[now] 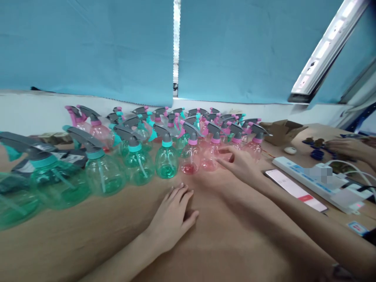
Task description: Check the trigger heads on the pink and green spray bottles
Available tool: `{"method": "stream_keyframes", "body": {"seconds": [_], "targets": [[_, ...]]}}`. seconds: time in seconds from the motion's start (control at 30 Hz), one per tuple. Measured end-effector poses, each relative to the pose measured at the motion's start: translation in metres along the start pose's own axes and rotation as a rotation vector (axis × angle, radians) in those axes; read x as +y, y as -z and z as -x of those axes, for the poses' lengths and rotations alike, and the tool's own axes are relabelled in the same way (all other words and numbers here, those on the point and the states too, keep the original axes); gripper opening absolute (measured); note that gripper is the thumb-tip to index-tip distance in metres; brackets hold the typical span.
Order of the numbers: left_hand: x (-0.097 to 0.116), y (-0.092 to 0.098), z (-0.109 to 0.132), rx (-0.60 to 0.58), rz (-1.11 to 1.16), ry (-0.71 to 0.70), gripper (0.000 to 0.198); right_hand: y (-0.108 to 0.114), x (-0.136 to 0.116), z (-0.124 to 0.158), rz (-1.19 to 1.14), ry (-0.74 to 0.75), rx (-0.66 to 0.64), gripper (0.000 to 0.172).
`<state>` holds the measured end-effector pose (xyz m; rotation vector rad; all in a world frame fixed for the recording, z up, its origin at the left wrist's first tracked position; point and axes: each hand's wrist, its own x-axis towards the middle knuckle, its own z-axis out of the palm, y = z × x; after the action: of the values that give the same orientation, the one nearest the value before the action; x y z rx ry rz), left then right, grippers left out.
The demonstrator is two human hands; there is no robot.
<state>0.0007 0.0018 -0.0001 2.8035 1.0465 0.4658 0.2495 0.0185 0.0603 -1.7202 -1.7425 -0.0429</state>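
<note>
A front row of clear spray bottles stands upright on the wooden table, green ones at left and pink ones toward the right. My right hand point(242, 164) is at the right side of a pink spray bottle point(209, 159). Its thumb and forefinger are apart, their tips at or very near the bottle's side; the other fingers are partly hidden. My left hand point(173, 219) lies palm down with fingers spread on the table, holding nothing. Just beyond it stand a green spray bottle point(167, 162) and another pink spray bottle point(190, 158) with a little red liquid.
More spray bottles crowd behind the front row. At right are a phone point(295, 190), a white power strip point(317, 182) with cables, a white egg-shaped object point(290, 150) and a brown cardboard box point(283, 131). Another person's hand point(348, 149) is over small blue parts point(317, 153).
</note>
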Motion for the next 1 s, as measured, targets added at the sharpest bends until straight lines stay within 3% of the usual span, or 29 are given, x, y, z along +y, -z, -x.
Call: {"method": "stream_keyframes", "body": {"seconds": [0.1, 0.33, 0.57, 0.83, 1.0], "targets": [[0.0, 0.0, 0.0, 0.01, -0.004, -0.008, 0.042, -0.002, 0.011, -0.004, 0.04, -0.052, 0.032, 0.047], [-0.002, 0.001, -0.001, -0.022, -0.006, 0.013, 0.045, -0.022, 0.011, -0.028, 0.075, -0.119, -0.051, 0.074], [-0.006, 0.0, -0.002, 0.015, 0.041, 0.007, 0.042, -0.028, 0.007, -0.036, 0.093, -0.193, -0.046, 0.066], [0.0, 0.002, -0.009, 0.08, 0.164, 0.153, 0.041, 0.001, 0.002, 0.01, 0.135, -0.156, -0.111, 0.069], [0.022, -0.008, -0.018, 0.121, 0.237, 0.256, 0.067, 0.025, -0.007, 0.048, 0.215, -0.059, -0.075, 0.071]]}}
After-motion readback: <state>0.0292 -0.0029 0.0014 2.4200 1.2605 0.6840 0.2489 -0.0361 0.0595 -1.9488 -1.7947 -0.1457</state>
